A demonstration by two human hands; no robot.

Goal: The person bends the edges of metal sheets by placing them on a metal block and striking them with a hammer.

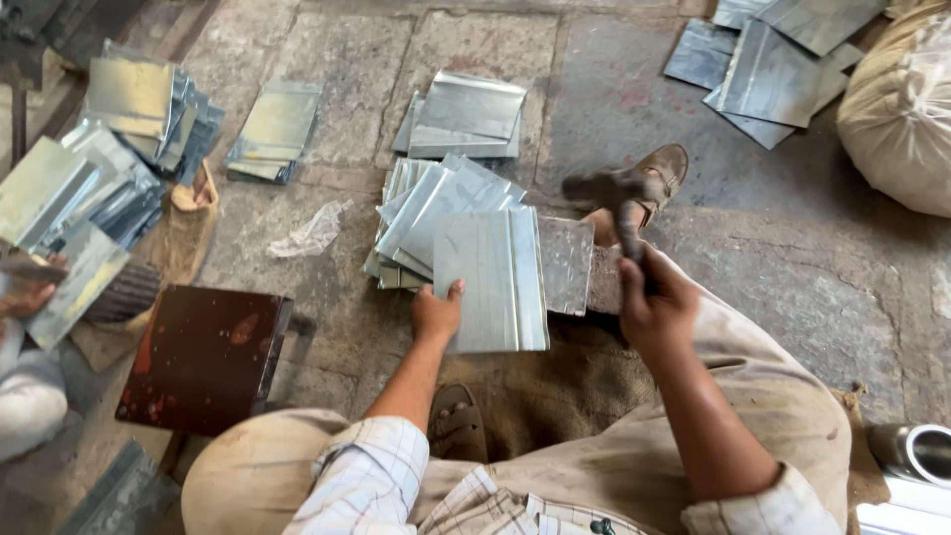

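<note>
My left hand (437, 313) grips the near left edge of a grey sheet-metal piece (492, 279) with a folded seam, lying flat in front of me. My right hand (657, 309) is shut on the handle of a hammer (612, 195), raised and blurred above the sheet's right side. Under that side sits a duller metal plate (566, 264). A fanned stack of similar sheets (432, 211) lies just beyond the one I hold.
More sheet stacks lie at the far centre (467, 117), far left (273, 131), left (129, 129) and top right (768, 54). A dark red stool (203, 355) stands at my left. Another person's hand (28, 293) holds a sheet at the left edge. A sack (901, 109) sits at right.
</note>
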